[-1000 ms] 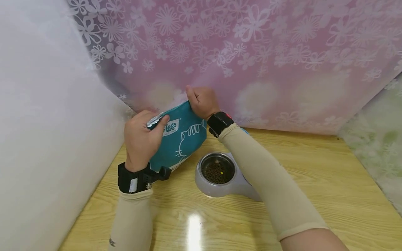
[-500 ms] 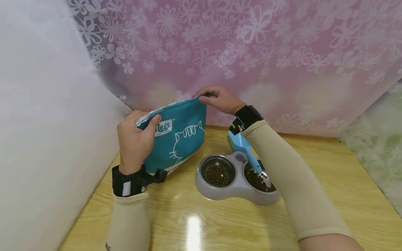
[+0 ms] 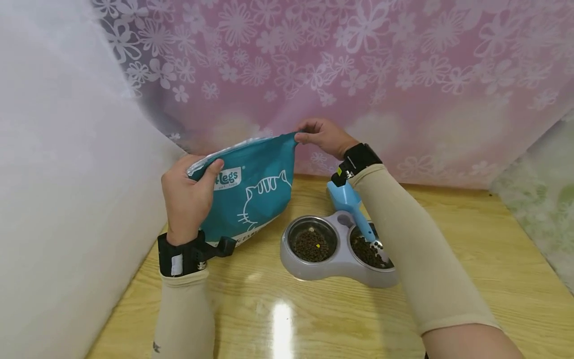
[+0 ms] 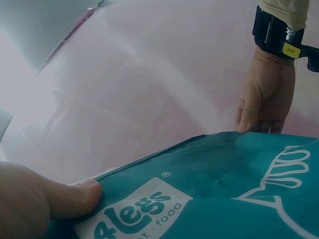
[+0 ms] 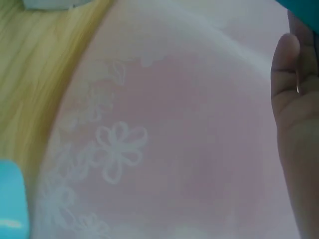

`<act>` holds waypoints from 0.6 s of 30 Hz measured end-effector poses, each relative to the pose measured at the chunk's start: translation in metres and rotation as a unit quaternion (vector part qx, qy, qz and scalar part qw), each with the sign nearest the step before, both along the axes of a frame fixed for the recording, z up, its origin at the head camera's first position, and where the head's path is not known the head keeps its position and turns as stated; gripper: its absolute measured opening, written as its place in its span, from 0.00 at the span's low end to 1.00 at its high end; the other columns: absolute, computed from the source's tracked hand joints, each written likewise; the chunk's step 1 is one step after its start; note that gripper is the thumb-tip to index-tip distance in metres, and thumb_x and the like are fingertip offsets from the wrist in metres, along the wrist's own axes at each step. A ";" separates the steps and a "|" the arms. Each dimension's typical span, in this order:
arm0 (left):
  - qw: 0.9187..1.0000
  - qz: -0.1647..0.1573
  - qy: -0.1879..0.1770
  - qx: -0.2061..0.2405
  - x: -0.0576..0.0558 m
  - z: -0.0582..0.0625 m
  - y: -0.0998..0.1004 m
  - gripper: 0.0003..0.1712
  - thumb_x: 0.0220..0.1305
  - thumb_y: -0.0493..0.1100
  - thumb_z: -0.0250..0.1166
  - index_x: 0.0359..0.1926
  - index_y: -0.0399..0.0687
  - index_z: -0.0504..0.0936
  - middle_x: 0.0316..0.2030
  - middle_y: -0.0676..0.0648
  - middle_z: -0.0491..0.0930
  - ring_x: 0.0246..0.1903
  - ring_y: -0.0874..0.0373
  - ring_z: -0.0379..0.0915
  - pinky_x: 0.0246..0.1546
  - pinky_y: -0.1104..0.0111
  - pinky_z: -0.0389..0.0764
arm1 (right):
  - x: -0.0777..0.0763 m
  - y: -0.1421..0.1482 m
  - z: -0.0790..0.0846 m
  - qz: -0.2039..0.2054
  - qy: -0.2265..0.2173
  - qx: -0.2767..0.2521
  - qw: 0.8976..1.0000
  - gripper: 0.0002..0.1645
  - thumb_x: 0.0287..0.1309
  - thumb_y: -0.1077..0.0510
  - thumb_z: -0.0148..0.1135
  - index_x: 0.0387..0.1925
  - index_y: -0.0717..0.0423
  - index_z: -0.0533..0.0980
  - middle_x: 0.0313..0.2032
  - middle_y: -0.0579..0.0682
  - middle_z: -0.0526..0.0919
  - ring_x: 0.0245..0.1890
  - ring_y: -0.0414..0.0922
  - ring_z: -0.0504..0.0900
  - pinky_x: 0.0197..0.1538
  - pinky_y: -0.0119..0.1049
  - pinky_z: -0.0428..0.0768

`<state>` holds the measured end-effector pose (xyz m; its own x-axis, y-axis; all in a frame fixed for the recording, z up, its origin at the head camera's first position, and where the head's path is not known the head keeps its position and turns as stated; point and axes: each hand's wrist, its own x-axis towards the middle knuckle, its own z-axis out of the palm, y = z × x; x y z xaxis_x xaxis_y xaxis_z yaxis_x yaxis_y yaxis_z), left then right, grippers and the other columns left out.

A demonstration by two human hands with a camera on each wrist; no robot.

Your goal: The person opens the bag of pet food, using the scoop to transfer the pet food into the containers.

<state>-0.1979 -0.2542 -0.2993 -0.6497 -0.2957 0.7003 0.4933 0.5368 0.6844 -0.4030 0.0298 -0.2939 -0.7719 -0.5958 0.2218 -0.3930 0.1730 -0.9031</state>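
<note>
A teal pet food bag (image 3: 264, 174) with a white cat outline and a silvery inner lining stands at the left, its top edge stretched between both hands. My left hand (image 3: 186, 194) grips the left end of the rim, thumb over the front face. At the right top corner, my right hand (image 3: 325, 137) pinches the rim between thumb and fingers. In the left wrist view the bag's printed front (image 4: 209, 184) fills the lower part. The right wrist view catches only a teal corner of the bag (image 5: 306, 12) above the fingers.
A grey double bowl (image 3: 334, 271) with brown kibble in both dishes stands right of the bag. A light blue scoop (image 3: 347, 199) leans on its right dish, partly behind the right forearm. A flowered pink backdrop (image 3: 314, 75) and white left wall (image 3: 80, 149) border the wooden table (image 3: 251, 319).
The right hand has shifted from a fist at the bag's corner to a pinch further right. The left hand has moved slightly left, and the bag's top edge is now stretched wider.
</note>
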 end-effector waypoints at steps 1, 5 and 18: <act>1.000 0.001 0.001 0.005 -0.001 -0.001 -0.001 0.13 0.66 0.41 0.73 0.43 0.33 0.89 0.40 0.40 0.88 0.39 0.58 0.82 0.38 0.72 0.76 | 0.000 0.001 -0.002 -0.007 0.000 -0.008 1.000 0.08 0.74 0.61 0.60 0.47 0.56 0.83 0.39 0.46 0.85 0.51 0.50 0.80 0.65 0.48 0.72; 1.000 0.002 0.005 0.016 -0.004 -0.002 -0.002 0.13 0.66 0.42 0.73 0.43 0.33 0.89 0.38 0.39 0.88 0.37 0.62 0.81 0.38 0.71 0.76 | -0.003 -0.003 -0.015 -0.008 -0.012 -0.073 0.997 0.09 0.75 0.61 0.59 0.40 0.53 0.85 0.36 0.45 0.84 0.47 0.46 0.81 0.64 0.44 0.73; 1.000 -0.006 0.000 -0.011 0.001 0.001 0.013 0.12 0.64 0.42 0.75 0.42 0.37 0.91 0.37 0.41 0.88 0.39 0.52 0.83 0.36 0.71 0.77 | 0.007 -0.059 -0.017 -0.215 -0.157 -0.267 0.926 0.36 0.77 0.42 0.53 0.11 0.48 0.61 0.14 0.42 0.59 0.15 0.40 0.63 0.26 0.34 0.65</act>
<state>-0.1970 -0.2414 -0.2980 -0.6532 -0.2716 0.7068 0.5006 0.5455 0.6722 -0.3958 -0.0290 -0.3105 -0.9888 -0.0872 0.1211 -0.0958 -0.2517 -0.9630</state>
